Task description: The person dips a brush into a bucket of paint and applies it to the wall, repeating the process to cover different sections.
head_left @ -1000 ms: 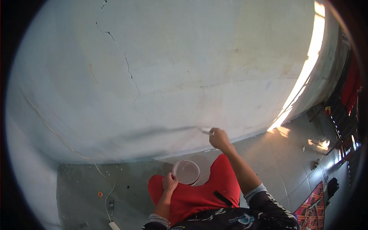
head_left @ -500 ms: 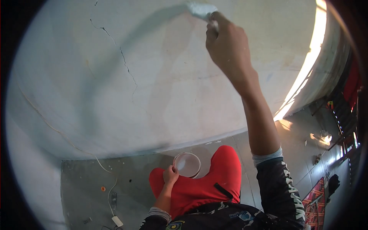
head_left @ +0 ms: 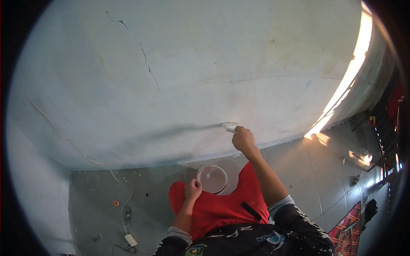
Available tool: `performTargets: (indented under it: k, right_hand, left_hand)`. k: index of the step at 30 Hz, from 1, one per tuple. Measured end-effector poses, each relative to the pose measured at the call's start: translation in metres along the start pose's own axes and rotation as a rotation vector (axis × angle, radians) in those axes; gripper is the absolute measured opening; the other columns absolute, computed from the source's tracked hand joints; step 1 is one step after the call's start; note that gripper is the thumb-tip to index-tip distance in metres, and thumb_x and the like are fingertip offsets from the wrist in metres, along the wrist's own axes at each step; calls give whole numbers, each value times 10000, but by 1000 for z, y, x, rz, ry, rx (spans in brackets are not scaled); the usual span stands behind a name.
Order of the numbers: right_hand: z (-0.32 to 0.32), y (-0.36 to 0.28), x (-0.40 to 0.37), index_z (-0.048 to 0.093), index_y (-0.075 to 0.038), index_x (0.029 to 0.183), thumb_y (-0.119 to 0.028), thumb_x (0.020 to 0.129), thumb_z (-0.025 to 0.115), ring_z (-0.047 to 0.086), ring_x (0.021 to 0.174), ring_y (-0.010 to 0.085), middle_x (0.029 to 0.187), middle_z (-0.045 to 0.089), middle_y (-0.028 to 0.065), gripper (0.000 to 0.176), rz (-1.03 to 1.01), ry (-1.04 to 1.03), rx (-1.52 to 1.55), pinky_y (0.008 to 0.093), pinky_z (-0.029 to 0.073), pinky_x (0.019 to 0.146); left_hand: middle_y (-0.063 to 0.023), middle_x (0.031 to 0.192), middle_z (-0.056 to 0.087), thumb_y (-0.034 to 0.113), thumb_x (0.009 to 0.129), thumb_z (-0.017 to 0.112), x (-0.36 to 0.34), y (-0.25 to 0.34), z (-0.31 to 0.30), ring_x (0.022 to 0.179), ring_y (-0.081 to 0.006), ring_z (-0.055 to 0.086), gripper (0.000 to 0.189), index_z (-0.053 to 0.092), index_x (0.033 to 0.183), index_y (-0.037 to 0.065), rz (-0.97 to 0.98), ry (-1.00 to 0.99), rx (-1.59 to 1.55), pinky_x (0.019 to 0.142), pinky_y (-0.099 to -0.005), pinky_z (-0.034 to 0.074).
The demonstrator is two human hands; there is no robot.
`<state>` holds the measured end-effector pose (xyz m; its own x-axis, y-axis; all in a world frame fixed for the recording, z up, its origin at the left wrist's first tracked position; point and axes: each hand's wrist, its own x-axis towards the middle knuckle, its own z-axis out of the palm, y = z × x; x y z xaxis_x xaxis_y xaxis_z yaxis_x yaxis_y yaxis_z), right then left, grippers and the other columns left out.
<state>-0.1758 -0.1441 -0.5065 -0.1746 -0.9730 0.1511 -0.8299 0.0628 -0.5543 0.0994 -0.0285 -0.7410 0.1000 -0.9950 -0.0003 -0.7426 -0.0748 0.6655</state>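
My right hand (head_left: 244, 140) grips a paintbrush (head_left: 229, 126), its pale, whitish bristle end pointing left at the lower part of the wall (head_left: 256, 55). The handle is mostly hidden inside my fingers. Down between my knees stands a round white bucket (head_left: 226, 180) with whitish contents. My left hand (head_left: 193, 190) is closed on the bucket's left rim, the thumb on top. The wall is off-white with faint stains, and a dark jagged crack (head_left: 145, 58) runs down its left side.
A thin cable (head_left: 64, 133) crosses the wall down to the floor, near a white power strip (head_left: 130, 240) and an orange ring (head_left: 116, 203). Sunlight streaks the wall at right. A red patterned mat (head_left: 348, 230) and a glowing lamp-like object (head_left: 365, 158) lie on the right.
My right hand has brought the brush down from high on the wall to its lower part. The view has tilted slightly upward. My left hand stays at the bucket's rim.
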Motion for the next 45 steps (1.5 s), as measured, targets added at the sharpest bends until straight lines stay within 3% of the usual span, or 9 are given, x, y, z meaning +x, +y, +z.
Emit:
performTargets:
  k: [8,15,18,21,26,30,34,41,45]
  right_hand:
    - [-154,-116,23,699,9,986,-127,828,583,629,890,456,871,642,296,239,-249,481,194,456,514,761]
    - [-216,-185,29,684,-33,1110,-131,863,563,634,644,403,711,615,262,292,-460,804,391,434,485,617]
    - [-195,-188,12,647,9,1105,-80,851,576,649,766,409,798,664,245,279,-413,652,184,480,511,684]
    - [-106,-146,26,541,-62,1278,-102,869,571,634,646,389,770,610,225,412,-348,653,46,489,502,567]
    - [-42,-108,-2,529,-51,1295,-91,864,565,653,681,404,766,614,254,435,-193,427,39,501,510,567]
    - [-11,-65,-15,646,-15,1045,-78,831,558,645,738,451,755,636,271,240,-141,270,94,526,514,654]
    - [-31,-78,-21,658,14,825,-64,805,547,632,774,461,794,650,266,138,-168,263,164,535,503,720]
    - [-169,-203,13,677,51,1011,-112,859,544,620,766,468,790,628,296,260,-409,623,326,474,501,678]
    - [-196,-237,15,648,38,911,-11,817,507,634,741,438,767,632,281,177,-492,657,448,488,507,660]
  left_hand:
    - [-152,794,685,321,837,629,0,-2,3,769,-366,671,286,633,906,43,22,23,-41,689,-462,527]
    - [-152,798,685,331,843,627,-1,4,-4,775,-362,672,303,641,926,40,2,2,-14,693,-457,528]
    - [-148,807,689,335,849,622,-2,2,-6,784,-358,675,305,645,938,44,5,31,-17,699,-452,532]
    - [-142,812,693,340,853,617,-3,-1,-4,787,-351,678,309,646,938,44,-13,19,-24,708,-449,537]
    - [-147,847,704,339,865,607,-3,-7,-4,813,-336,688,310,651,946,43,-7,22,-40,722,-443,542]
    - [-147,864,708,337,867,604,-5,-9,-3,825,-340,688,306,655,944,45,19,14,-71,730,-441,543]
    - [-145,865,710,328,861,611,-4,-8,-5,825,-347,687,296,658,945,48,22,16,-44,739,-445,543]
    - [-162,870,703,336,841,615,-4,-5,-8,842,-362,680,312,661,961,52,16,-13,-72,747,-458,538]
    - [-160,872,703,331,841,614,-1,-16,-1,839,-368,678,306,657,964,54,30,14,-85,743,-466,536]
